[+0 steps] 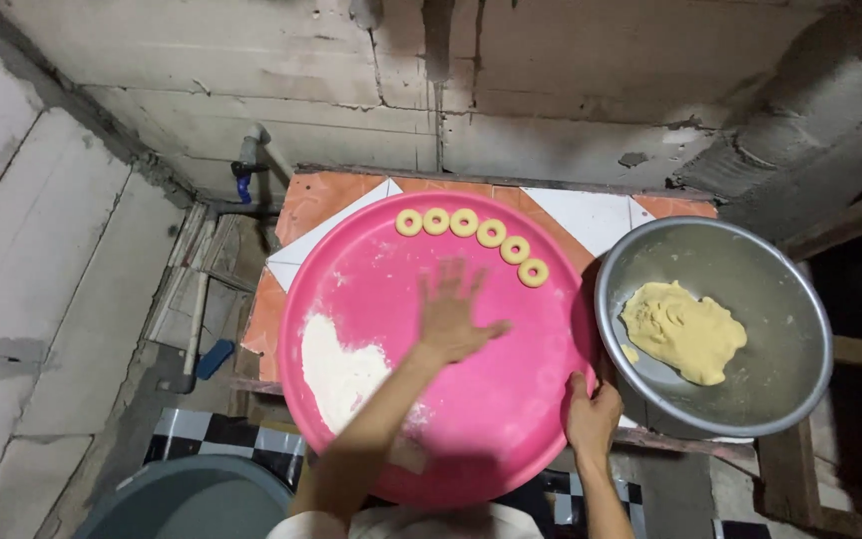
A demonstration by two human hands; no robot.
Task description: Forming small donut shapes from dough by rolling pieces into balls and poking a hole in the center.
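The left hand (451,314) lies flat and open, seemingly rolling dough on the pink tray (371,269); press lightly. The right hand (591,414) grips the tray's near edge.

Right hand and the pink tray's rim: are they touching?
Touching. The head view shows the right hand with its fingers curled over the near rim of the pink tray, no gap between them.

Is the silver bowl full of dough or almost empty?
Mostly empty. The metal bowl holds one flat lump of yellow dough low inside, with bare metal around it.
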